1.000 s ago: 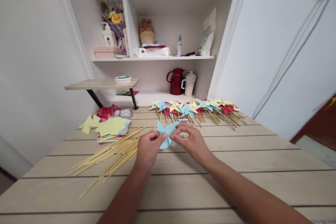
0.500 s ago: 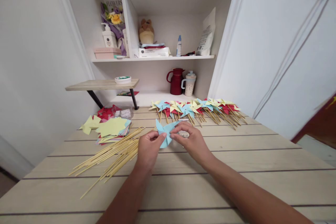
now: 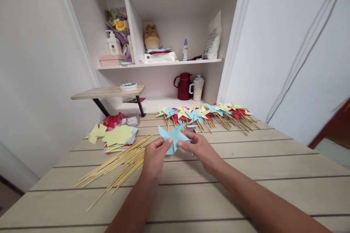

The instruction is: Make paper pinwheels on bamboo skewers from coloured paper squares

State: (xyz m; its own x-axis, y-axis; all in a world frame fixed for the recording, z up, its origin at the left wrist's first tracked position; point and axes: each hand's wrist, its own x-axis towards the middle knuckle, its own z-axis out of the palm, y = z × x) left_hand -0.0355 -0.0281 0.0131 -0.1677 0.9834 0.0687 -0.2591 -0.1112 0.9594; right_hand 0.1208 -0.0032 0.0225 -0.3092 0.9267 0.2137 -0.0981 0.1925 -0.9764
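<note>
A light blue paper pinwheel [image 3: 174,139] with folded, pointed blades is held up between my two hands above the table. My left hand [image 3: 156,153] pinches its left side, thumb on the front near the middle. On the other side, my right hand [image 3: 201,147] grips it with the thumb close to the centre and the fingers behind a blade. No stick shows on this pinwheel. Thin wooden sticks [image 3: 120,165] lie in a loose pile left of my left hand. A small pale box [image 3: 191,128] is partly hidden behind my right hand.
Finished pinwheels on sticks [image 3: 205,113] lie in a row along the table's back. Cut paper sheets [image 3: 119,135] are stacked at the left, with red paper pieces [image 3: 112,121] behind. A small raised shelf [image 3: 106,91], a red jug [image 3: 184,86] and a cup [image 3: 198,89] stand farther back.
The blue paper's blades have spread into a fuller pinwheel shape. My right fingers have moved from above the paper to behind its right blade. The view has shifted slightly.
</note>
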